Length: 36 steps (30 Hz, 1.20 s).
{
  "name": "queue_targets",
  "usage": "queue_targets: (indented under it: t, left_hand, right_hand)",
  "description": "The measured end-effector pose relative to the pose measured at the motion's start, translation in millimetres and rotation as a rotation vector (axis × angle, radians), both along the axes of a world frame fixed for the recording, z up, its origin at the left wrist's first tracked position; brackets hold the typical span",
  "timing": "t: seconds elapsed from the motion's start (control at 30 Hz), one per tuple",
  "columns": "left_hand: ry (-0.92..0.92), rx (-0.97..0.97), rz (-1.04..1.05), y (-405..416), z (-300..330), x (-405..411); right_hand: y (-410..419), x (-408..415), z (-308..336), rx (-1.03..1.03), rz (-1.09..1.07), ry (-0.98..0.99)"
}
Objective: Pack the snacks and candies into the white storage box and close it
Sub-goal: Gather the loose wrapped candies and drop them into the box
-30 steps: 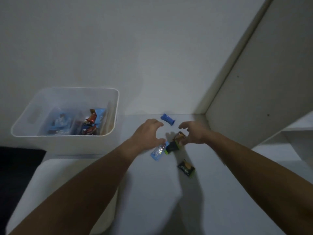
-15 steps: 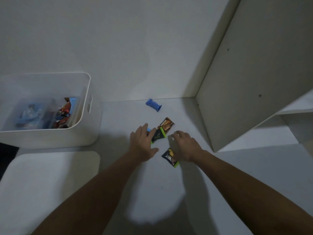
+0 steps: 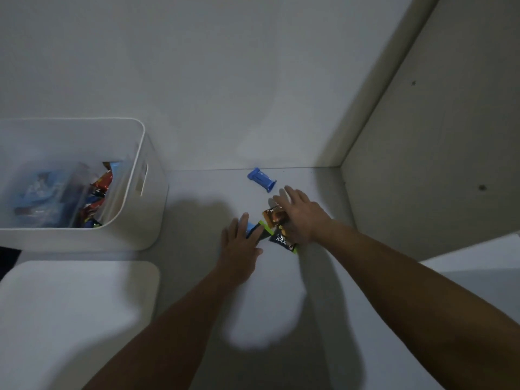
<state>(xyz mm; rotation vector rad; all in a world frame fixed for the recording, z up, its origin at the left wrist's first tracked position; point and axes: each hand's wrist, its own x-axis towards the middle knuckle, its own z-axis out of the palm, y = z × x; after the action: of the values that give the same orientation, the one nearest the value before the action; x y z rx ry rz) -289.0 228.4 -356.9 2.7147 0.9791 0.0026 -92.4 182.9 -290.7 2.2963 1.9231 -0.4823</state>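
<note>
A: Well, how far along is the person getting with the packing?

B: Partway, judging by the scene. The white storage box (image 3: 135,209) is standing open at the left, and several wrappers, red, blue and clear ones, are already lying inside it. The lid (image 3: 70,313) is resting flat on the surface just in front of the box, so the closing is not yet done.

A: And what is remaining outside?

B: A small cluster of snacks is lying on the white surface (image 3: 197,192) to the right of the box. The left hand (image 3: 239,249) is lying flat with its fingers straight and spread, covering a light blue packet (image 3: 250,228) whose corner is peeking out beside the fingers. The right hand (image 3: 299,215) is also spread out, fingers relaxed, pressing down on a brown packet (image 3: 274,216), with a dark packet edged in green (image 3: 282,242) partly under the palm. Neither hand is gripping anything.

A: Anything else loose?

B: A blue candy bar (image 3: 261,179) is lying alone near the back wall, just beyond the right fingertips and untouched.

A: So what is left?

B: Probably gathering these last few pieces, carrying them to the box, then fitting the lid.
</note>
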Motion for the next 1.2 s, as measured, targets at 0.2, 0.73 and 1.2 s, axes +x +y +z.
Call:
queue_targets:
  t: [0.2, 0.73, 1.2]
  left_hand:
    - [-0.185, -0.012, 0.083, 19, -8, -10]
    - [-0.407, 0.04, 0.128, 45, -5, -8]
    - [-0.398, -0.029, 0.086, 78, 79, -21]
  right_hand:
    - [53, 7, 4, -0.201, 0.148, -0.051]
    - [48, -7, -11, -0.062, 0.113, 0.028]
    - [46, -26, 79, 0.158, -0.062, 0.151]
